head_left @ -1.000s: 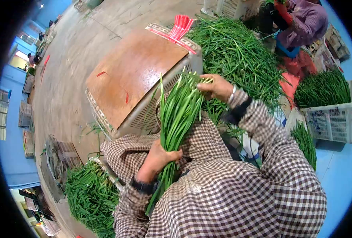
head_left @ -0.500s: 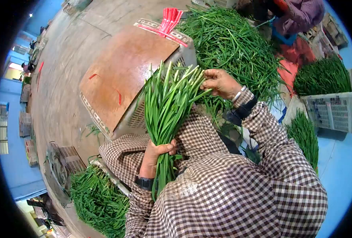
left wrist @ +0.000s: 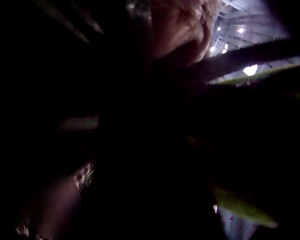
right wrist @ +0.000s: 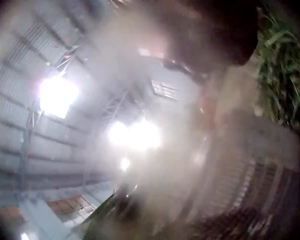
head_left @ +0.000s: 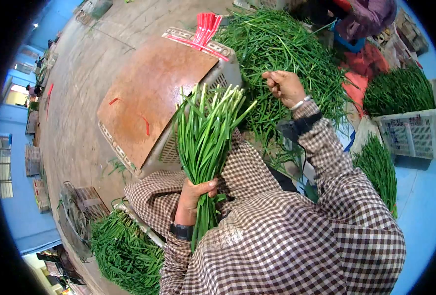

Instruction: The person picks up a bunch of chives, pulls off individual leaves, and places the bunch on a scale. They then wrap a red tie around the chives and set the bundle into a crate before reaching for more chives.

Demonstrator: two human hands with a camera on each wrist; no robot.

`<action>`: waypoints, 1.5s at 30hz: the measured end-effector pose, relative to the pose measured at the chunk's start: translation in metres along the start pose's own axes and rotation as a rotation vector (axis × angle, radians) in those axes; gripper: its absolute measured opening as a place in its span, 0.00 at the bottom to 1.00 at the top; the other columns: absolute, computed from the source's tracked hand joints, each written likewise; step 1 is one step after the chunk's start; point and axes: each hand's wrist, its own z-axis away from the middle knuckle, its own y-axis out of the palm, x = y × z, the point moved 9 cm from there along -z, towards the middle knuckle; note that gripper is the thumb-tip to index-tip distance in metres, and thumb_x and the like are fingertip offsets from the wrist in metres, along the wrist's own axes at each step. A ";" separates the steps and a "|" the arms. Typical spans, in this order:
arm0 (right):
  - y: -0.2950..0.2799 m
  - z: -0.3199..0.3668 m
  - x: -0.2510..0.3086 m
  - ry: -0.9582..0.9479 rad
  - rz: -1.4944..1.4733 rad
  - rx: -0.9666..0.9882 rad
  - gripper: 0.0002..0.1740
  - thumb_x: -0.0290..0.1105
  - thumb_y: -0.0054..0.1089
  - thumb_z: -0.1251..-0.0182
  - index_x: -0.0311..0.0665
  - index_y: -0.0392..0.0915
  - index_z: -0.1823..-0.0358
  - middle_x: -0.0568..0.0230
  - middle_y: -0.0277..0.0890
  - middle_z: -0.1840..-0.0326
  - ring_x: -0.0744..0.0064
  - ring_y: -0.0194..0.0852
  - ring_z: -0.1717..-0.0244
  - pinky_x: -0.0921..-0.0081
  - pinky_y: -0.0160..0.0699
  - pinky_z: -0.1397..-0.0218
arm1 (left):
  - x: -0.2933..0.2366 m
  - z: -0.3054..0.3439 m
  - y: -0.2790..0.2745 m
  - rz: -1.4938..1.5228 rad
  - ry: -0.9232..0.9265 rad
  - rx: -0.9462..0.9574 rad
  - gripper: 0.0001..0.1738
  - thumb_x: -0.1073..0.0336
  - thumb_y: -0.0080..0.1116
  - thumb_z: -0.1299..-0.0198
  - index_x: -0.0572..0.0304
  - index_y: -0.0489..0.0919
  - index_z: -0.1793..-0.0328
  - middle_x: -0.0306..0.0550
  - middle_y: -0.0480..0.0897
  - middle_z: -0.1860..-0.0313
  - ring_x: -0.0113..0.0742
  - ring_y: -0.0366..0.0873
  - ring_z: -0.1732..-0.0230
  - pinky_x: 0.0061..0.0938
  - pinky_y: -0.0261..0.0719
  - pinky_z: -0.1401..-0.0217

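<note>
In the head view my left hand (head_left: 198,191) grips a bunch of garlic chives (head_left: 205,137) low on its green leaves. The pale stalk ends fan out upward, and the leaf tips hang below the fist. Up and to the right of the bunch, my right hand (head_left: 286,88) is raised apart from it with fingers curled, over a large loose heap of chives (head_left: 286,54). Nothing shows between its fingers. The left wrist view is mostly dark, with part of the hand at the top; the right wrist view is hazy.
An upturned crate with a brown board (head_left: 154,93) stands ahead, carrying red strips (head_left: 208,29). More chives (head_left: 127,250) lie at lower left. At right is a white crate (head_left: 409,135) packed with chives. Another person (head_left: 368,19) sits at the upper right.
My right hand has left the stalk ends and moved up and right. The left hand has turned the bunch more upright, and its stalks have spread into a fan.
</note>
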 end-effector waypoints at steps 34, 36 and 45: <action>0.014 -0.044 0.065 -0.645 1.233 -0.096 0.09 0.30 0.50 0.45 0.38 0.79 0.66 0.52 0.78 0.67 0.54 0.78 0.66 0.63 0.77 0.57 | 0.015 -0.005 -0.006 0.207 0.005 0.053 0.26 0.79 0.60 0.55 0.69 0.68 0.47 0.52 0.78 0.68 0.36 0.75 0.76 0.29 0.76 0.75; -0.028 -0.064 0.079 -0.528 1.331 -0.280 0.14 0.33 0.51 0.41 0.34 0.75 0.55 0.51 0.78 0.59 0.56 0.78 0.59 0.64 0.76 0.52 | 0.016 -0.007 -0.008 0.161 0.007 0.052 0.26 0.79 0.61 0.55 0.68 0.68 0.47 0.52 0.77 0.69 0.35 0.74 0.78 0.28 0.74 0.76; 0.085 -0.022 0.023 -0.397 1.094 0.340 0.25 0.51 0.62 0.47 0.30 0.81 0.71 0.51 0.79 0.75 0.60 0.77 0.75 0.66 0.75 0.66 | 0.003 -0.006 0.001 -0.072 0.065 -0.027 0.18 0.74 0.66 0.56 0.67 0.75 0.58 0.49 0.79 0.71 0.33 0.74 0.79 0.25 0.73 0.79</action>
